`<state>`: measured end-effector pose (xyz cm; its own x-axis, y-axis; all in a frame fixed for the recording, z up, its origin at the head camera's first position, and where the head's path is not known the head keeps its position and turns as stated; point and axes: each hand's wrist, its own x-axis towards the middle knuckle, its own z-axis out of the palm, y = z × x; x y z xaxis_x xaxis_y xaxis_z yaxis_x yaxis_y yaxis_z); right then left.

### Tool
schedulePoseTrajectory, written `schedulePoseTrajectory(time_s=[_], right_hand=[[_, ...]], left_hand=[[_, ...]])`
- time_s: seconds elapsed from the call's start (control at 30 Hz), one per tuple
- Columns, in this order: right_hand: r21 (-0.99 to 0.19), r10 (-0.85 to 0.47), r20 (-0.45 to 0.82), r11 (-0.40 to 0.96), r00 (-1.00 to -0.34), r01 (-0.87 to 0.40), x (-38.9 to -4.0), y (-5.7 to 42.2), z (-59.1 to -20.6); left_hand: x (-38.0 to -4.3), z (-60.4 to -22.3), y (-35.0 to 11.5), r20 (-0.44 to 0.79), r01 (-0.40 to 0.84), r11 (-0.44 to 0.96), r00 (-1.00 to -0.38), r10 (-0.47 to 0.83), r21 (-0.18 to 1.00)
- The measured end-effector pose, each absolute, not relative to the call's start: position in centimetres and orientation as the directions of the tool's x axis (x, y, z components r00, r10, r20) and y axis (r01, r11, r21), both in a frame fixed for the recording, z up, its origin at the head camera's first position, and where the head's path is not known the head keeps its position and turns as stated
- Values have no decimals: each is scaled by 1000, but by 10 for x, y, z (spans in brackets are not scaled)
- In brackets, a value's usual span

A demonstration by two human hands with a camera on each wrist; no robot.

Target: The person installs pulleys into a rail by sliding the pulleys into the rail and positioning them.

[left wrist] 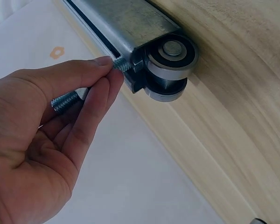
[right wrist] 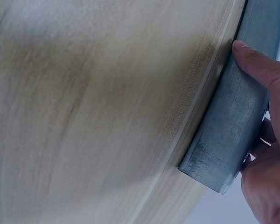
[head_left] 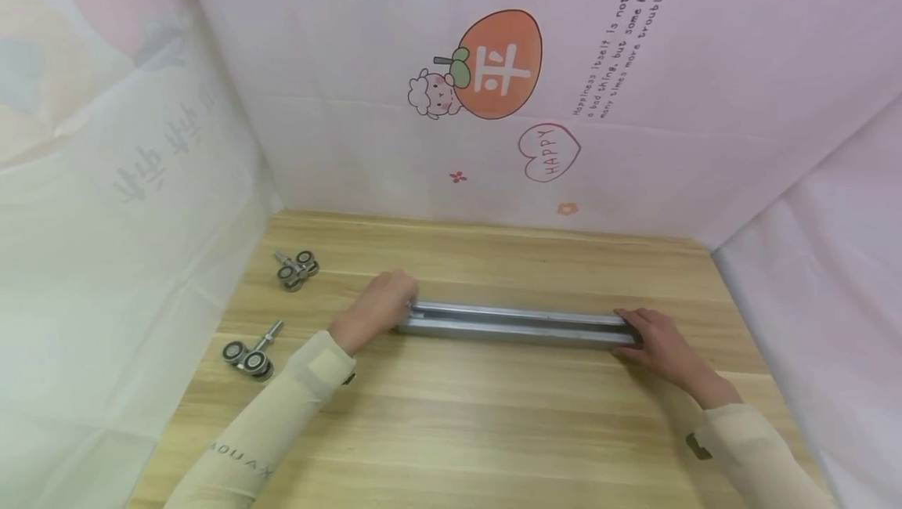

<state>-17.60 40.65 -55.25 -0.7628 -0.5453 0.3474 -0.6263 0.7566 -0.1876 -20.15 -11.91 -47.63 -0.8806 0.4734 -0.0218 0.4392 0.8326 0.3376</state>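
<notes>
A metal C-channel rail (head_left: pixel 514 333) lies crosswise on the wooden table, slotted side up in the head view. At its left end, my left hand (left wrist: pixel 46 126) pinches the threaded bolt (left wrist: pixel 67 100) of a roller trolley between thumb and fingers. Two of that trolley's wheels (left wrist: pixel 171 53) stick out of the rail's end; whatever sits inside the channel is hidden. My right hand (head_left: pixel 662 344) grips the rail's right end, the thumb along one side wall (right wrist: pixel 228 121) and the fingers on the other side.
Two more roller trolleys with bolts lie at the table's left, one farther back (head_left: pixel 296 270) and one nearer (head_left: pixel 250 356). Printed white cloth (head_left: pixel 366 157) hangs behind the wooden table (head_left: pixel 493 431) and along both sides.
</notes>
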Motion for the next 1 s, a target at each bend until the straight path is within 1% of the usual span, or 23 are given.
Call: schedulePoseTrajectory(time_s=[0.13, 0.37, 0.8, 1.0], right_hand=[[-182, -549, 351, 755, -759, -630, -176, 405, -551], [-189, -542, 338, 762, -769, -620, -174, 405, -553], [-207, -533, 375, 749, -758, -629, -172, 405, -554], [-203, -525, 365, 761, -769, -616, -173, 407, -556]], left_hand=[[-202, -475, -115, -9, 451, 824, -876, 483, 342], [-204, -476, -101, 42, 522, 806, -845, 533, 278], [-204, -480, -70, 21, 528, 804, -839, 544, 273], [-203, -483, -58, 55, 560, 800, -825, 563, 214]])
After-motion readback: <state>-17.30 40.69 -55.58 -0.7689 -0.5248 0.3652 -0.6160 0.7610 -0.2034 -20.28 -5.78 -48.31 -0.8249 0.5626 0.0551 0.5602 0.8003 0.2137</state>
